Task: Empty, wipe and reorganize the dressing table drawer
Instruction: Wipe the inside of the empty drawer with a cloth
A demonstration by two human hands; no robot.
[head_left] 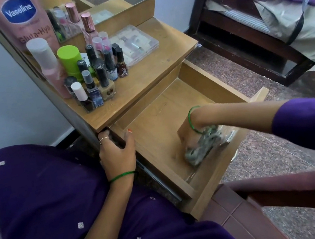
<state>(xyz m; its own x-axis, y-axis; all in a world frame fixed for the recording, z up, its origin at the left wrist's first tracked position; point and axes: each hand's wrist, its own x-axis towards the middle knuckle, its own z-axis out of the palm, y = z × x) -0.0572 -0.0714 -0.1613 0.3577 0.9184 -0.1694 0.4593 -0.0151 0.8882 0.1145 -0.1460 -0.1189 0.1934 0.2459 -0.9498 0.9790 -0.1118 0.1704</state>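
The wooden drawer (152,120) of the dressing table stands pulled out, and its inside is bare wood. My right hand (189,134) is inside it near the front right corner, pressing a crumpled grey-green cloth (202,146) onto the drawer floor; the cloth and hand are motion-blurred. My left hand (116,153) grips the drawer's near left wall at its back corner, thumb inside. Both wrists carry green bangles.
The tabletop (145,75) holds several nail polish bottles (101,76), a green-capped bottle (70,59), a pink bottle (49,66), a large Vaseline tube (25,22) and a clear plastic box (135,43). A mirror stands behind. A maroon chair (271,204) is under me, a bed (270,17) at right.
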